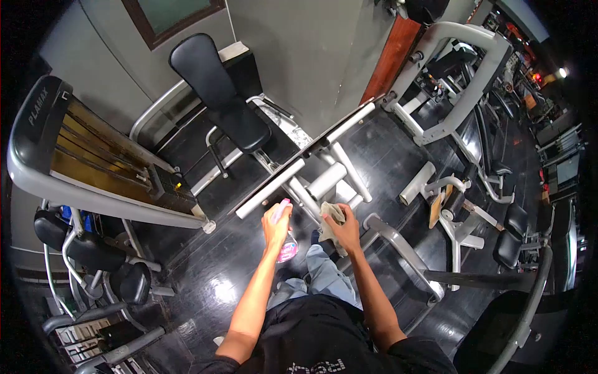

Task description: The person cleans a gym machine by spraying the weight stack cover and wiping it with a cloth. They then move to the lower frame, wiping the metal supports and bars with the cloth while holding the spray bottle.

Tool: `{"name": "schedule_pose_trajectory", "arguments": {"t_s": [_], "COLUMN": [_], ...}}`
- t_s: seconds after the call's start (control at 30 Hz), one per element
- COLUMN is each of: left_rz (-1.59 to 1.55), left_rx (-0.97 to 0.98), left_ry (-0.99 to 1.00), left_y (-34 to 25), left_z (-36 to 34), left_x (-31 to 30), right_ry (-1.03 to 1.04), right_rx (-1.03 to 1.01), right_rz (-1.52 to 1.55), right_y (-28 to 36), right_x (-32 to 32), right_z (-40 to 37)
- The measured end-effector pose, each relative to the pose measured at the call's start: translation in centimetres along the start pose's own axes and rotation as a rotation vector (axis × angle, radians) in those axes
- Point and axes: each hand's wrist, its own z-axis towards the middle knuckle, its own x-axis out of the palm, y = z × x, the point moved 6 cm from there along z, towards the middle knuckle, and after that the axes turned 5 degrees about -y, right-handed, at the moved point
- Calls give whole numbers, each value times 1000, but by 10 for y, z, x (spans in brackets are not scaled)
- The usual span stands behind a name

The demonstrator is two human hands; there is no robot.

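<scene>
holds a pink spray bottle point(288, 248) in the left hand point(276, 225), fingers wrapped round its neck, nozzle up and turned toward the white bars point(324, 181) of a gym machine. clutches a crumpled pale cloth point(332, 215) in the right hand point(344, 229), bunched tight in the fist, just beside the lower end of the same bars; cannot tell about actual contact with the metal. keeps both hands close together, above a knee in light jeans point(324, 274).

reads, as a judgement, like the midst of spraying and wiping this frame, with bottle and cloth both up at the bars. shows no wet streak, foam or drip on the white metal, so cannot tell how much of it is already wiped. leaves the black seat pad point(215, 87) well apart from either hand, up and to the left.

stands on a dark, glossy floor point(212, 280) with bright patches of lamp glare. far left: a grey weight-stack machine point(81, 156) marked "planmax", brass-coloured plates behind its guard, and small black pads on bent tubes below it. further in: the seat pad on its curved rails, against a grey wall point(299, 56) with a dark-framed window point(168, 15) at the top. right of the hands: a big white-grey machine frame point(461, 81) beside a reddish door edge, more black pads and steel arms, then rows of equipment fading into a dim hall under small lights.
</scene>
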Motion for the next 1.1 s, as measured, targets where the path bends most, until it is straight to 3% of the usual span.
{"name": "schedule_pose_trajectory", "arguments": {"t_s": [0.33, 0.53, 0.77, 0.9, 1.0, 1.1], "left_rz": [-45, -32, -1, -65, -62, -95], "left_rx": [-29, -102, -115, -92, -78, -77], "left_ry": [-82, -90, -81, -84, -19, -13], "left_y": [6, 9, 2, 4, 10, 15], "left_z": [23, 24, 9, 0, -4, -5], "left_x": [20, 18, 2, -8, -15, -19], "right_ry": [78, 139, 108, 80, 150, 225], "right_rx": [-28, -104, -430, -439, -426, -457], "right_rz": [-57, -33, 3, -50, -312, -304], "right_y": [-20, 1, 43, 43, 30, 14], "right_x": [1, 17, 76, 90, 75, 64], "right_z": [29, 44, 72, 72, 64, 54]}}
